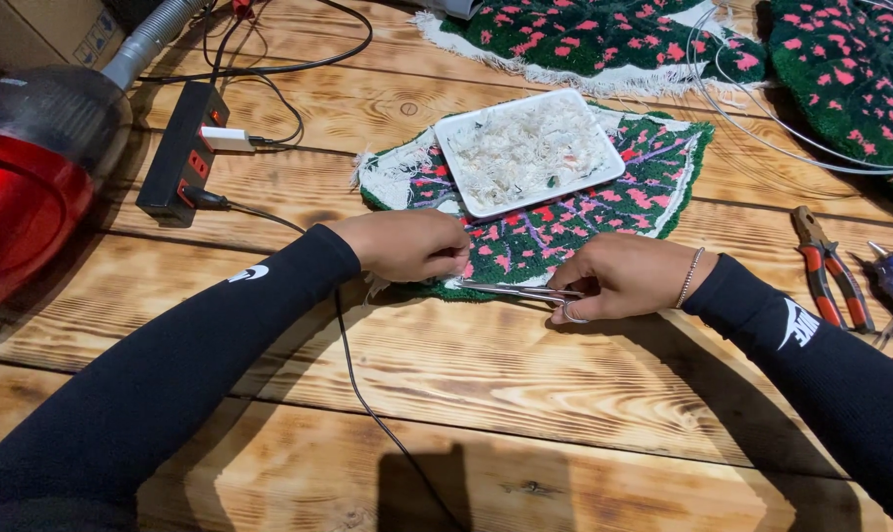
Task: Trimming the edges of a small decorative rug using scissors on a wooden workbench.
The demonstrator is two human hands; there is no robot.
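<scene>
Scissors (520, 290) gripped in the right hand (619, 278) could nick the left hand (412, 244) pinching the green rug piece's (565, 222) edge at frame centre, since the blades lie close.

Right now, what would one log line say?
left hand: pinning green-and-pink tufted rug piece | right hand: holding slim metal scissors at rug edge

Both arms wear long, snug black fabric sleeves, each bearing a small white logo near the forearm, and the right hand (619, 276) carries a thin silver bead bracelet (690, 277) at the wrist.
</scene>
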